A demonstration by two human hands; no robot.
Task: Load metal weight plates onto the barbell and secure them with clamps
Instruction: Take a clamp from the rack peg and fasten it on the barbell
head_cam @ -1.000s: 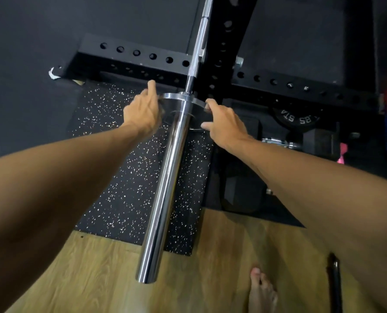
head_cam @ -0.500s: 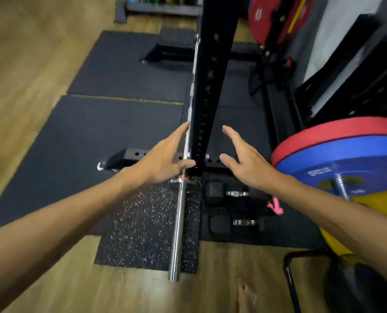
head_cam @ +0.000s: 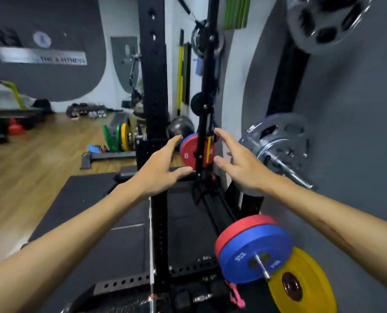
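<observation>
Storage pegs on the right wall are seen loaded. One peg (head_cam: pixel 261 266) carries a red plate (head_cam: pixel 240 229) and a blue plate (head_cam: pixel 253 247); a yellow plate (head_cam: pixel 301 281) is set just beside, lower. Silver metal plates (head_cam: pixel 278 141), holed and blurred, are hung on a higher peg, right of the hands. The barbell (head_cam: pixel 151 245) is glimpsed along the rack post (head_cam: pixel 153 86). Left hand (head_cam: pixel 158 168) and right hand (head_cam: pixel 240 163) are held out, fingers spread apart, nothing gripped.

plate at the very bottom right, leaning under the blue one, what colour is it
Yellow, with a dark centre hub: the plate, seen in the head view.
</observation>
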